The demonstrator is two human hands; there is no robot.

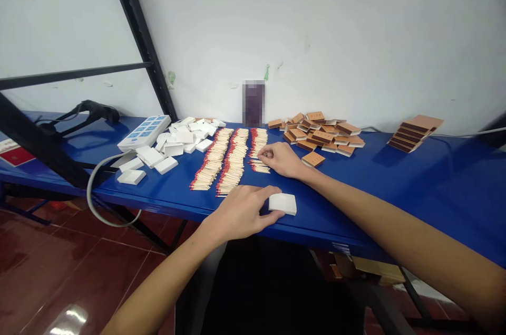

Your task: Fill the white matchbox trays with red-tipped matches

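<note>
My left hand grips the left end of a white matchbox tray between thumb and fingers, near the table's front edge. Over the right-hand column of red-tipped matches, my right hand is closed in a pinch. Its fingertips touch the matches there, but whatever is between them is too small to make out. Two longer columns of matches, a middle one and a left one, lie to the left.
A heap of white trays and a white power strip lie on the left. Orange matchbox sleeves are piled at the back right; a stack of sleeves stands farther right. A black metal frame rises at left.
</note>
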